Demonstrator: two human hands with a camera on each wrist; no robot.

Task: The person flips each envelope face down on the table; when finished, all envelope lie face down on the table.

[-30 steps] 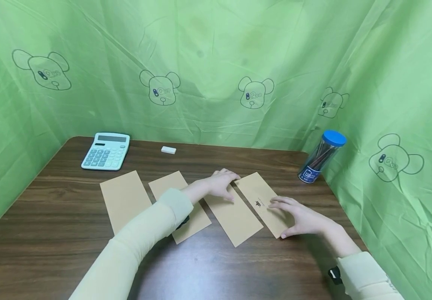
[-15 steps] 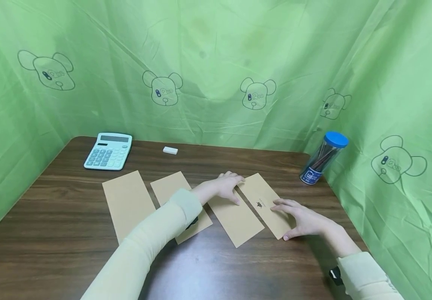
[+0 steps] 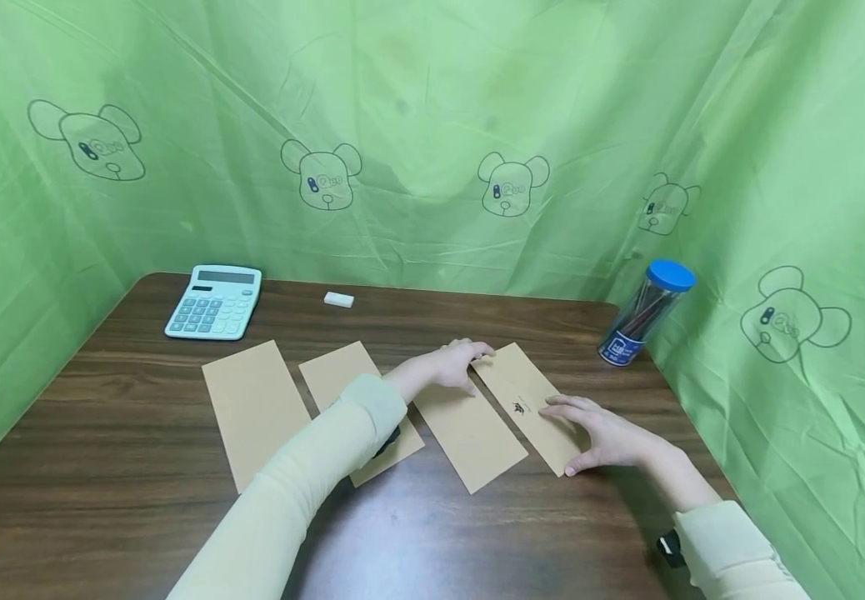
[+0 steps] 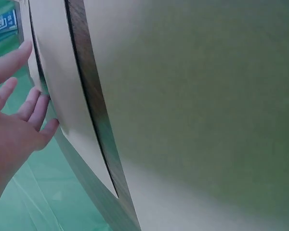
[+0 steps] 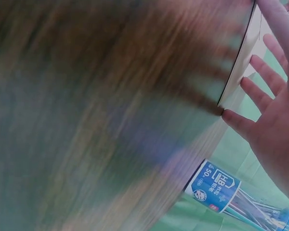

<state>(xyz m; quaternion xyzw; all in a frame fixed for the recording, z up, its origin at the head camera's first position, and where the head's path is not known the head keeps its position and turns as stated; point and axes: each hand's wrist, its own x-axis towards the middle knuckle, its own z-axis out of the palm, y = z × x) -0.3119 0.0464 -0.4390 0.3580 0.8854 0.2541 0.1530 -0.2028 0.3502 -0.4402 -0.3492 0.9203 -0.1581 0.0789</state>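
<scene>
Several flat kraft-brown paper rectangles lie in a slanted row on the table. The rightmost paper rectangle (image 3: 507, 375) bears a small black print. At its far left corner are the fingertips of my left hand (image 3: 451, 364), which reaches across the neighbouring plain rectangle (image 3: 473, 442). My right hand (image 3: 605, 435) spreads over the right side of the printed one, thumb at its near corner and fingers along its long edge. In the left wrist view, the left hand (image 4: 14, 110) has loosely extended fingers. The right hand (image 5: 272, 110) shows spread fingers in the right wrist view.
Two more brown rectangles lie to the left, partly under my left forearm. A light blue calculator (image 3: 213, 302) and a white eraser (image 3: 338, 299) sit at the back. A blue-lidded pencil tub (image 3: 638, 321) stands at the right edge, near the green curtain (image 3: 417, 125).
My left hand has shifted right, its fingertips moving onto the far corner of the printed rectangle. The right hand and the papers stay nearly where they were.
</scene>
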